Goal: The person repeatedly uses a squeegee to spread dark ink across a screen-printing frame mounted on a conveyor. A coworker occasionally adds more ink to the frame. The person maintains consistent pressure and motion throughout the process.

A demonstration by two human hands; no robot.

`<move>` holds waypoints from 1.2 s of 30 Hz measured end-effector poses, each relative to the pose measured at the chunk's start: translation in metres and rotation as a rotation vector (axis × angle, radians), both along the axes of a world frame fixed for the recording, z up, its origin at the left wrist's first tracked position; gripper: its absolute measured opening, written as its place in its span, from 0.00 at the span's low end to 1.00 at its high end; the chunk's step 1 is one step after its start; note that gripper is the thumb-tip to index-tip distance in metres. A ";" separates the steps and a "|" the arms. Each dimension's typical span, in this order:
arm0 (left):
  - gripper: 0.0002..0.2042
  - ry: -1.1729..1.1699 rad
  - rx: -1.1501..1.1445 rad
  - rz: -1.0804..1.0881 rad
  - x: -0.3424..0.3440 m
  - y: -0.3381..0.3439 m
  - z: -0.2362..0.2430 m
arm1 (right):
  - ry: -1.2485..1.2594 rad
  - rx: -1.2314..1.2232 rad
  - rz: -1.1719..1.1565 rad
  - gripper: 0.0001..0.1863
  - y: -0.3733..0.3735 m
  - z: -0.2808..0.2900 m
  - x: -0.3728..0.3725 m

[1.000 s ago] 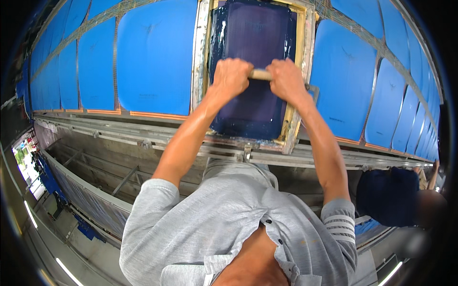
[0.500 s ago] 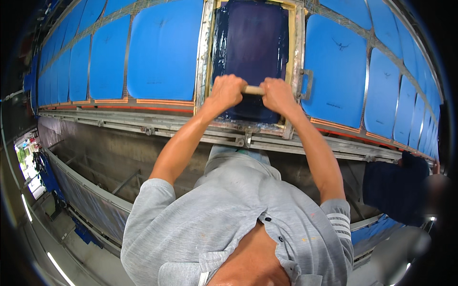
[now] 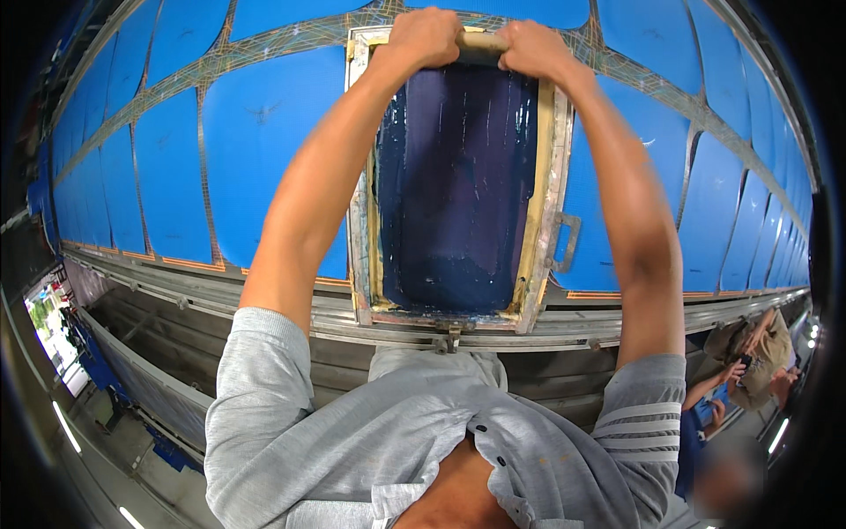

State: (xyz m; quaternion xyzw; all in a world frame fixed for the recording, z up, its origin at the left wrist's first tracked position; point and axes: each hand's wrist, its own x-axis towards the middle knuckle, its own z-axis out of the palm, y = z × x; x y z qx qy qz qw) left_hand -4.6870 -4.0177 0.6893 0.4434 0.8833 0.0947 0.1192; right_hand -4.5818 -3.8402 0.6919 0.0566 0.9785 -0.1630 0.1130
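Observation:
My left hand [image 3: 427, 37] and my right hand [image 3: 534, 49] are both closed around the pale handle of a squeegee [image 3: 482, 40], a short gap apart. The squeegee is at the far end of a printing screen [image 3: 458, 185], and its lower edge is mostly hidden by the handle and my hands. Dark blue ink coats the screen, wetter and thicker along its sides and near end. Around it runs a stained metal frame [image 3: 359, 264] with yellowish inner edges. Both my arms are stretched out over the frame.
Blue fabric panels [image 3: 286, 167] lie in rows on the long table, left and right of the frame. A metal handle [image 3: 567, 243] juts from the frame's right side. Metal rails [image 3: 264, 316] run along the near edge. Other people [image 3: 749, 361] are at the lower right.
Both hands have pushed the squeegee away from me, from the near part of the screen to its far end. My arms have straightened, and the view has shifted forward. More people show at right.

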 end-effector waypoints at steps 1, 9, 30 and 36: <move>0.14 0.013 0.000 -0.002 -0.008 0.003 -0.005 | -0.016 -0.014 -0.005 0.16 0.003 -0.001 -0.006; 0.10 -0.037 -0.014 -0.036 0.062 -0.047 0.003 | 0.062 0.005 0.056 0.11 -0.047 -0.015 0.062; 0.17 -0.103 0.169 -0.020 0.343 -0.224 0.014 | 0.522 0.087 -0.648 0.27 -0.119 -0.026 0.308; 0.19 -0.223 0.030 0.011 0.345 -0.242 0.007 | 0.421 -0.255 -0.900 0.18 -0.071 -0.083 0.296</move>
